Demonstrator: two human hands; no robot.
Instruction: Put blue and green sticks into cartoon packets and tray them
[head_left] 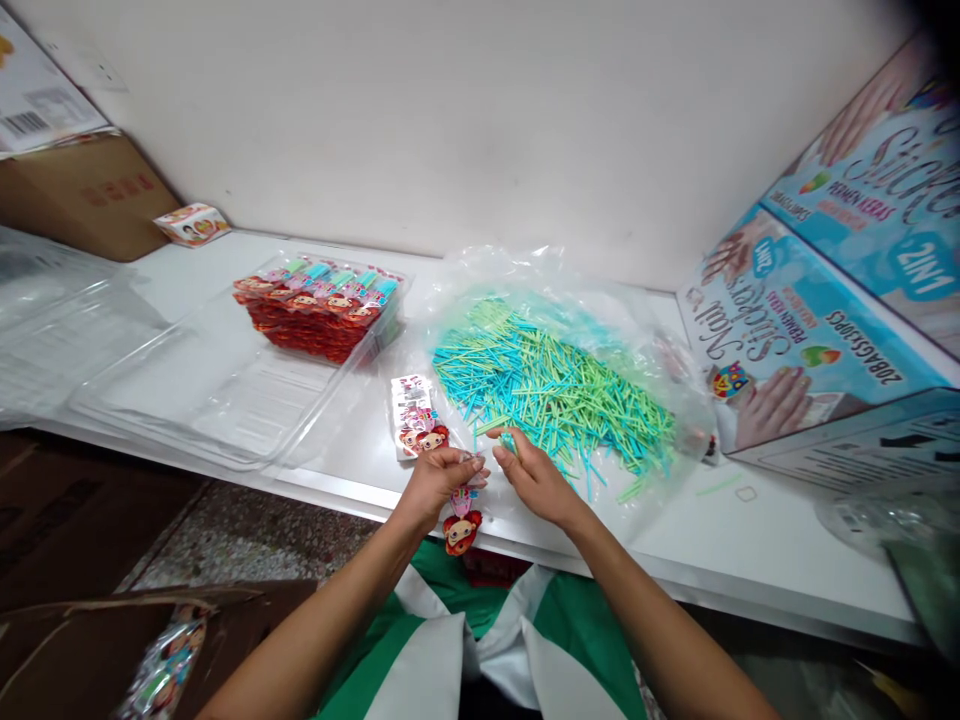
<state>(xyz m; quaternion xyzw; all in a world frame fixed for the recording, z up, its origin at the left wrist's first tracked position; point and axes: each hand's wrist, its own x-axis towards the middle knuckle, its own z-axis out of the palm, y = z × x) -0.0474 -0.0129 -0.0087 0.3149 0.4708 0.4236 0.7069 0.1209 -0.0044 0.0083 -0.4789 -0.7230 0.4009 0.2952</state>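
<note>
My left hand point(442, 478) pinches the top of a small printed packet point(462, 530) shaped like a red-haired cartoon face, which hangs down over the table's front edge. Close beside it, my right hand point(541, 482) has its fingers closed around a few thin green and blue sticks point(508, 442). Behind both hands, a large heap of thin green and blue sticks point(540, 380) lies on a clear plastic bag point(487, 270). Just beyond my left hand rests a small stack of similar printed packets point(412, 400).
To the left, a clear plastic tray point(187, 440) contains stacked red packets point(307, 310) topped with sticks. Blue printed boxes point(795, 330) stand at the right. A brown carton point(82, 195) and a small box point(193, 224) sit at the back left. A wall rises behind the white table point(817, 560).
</note>
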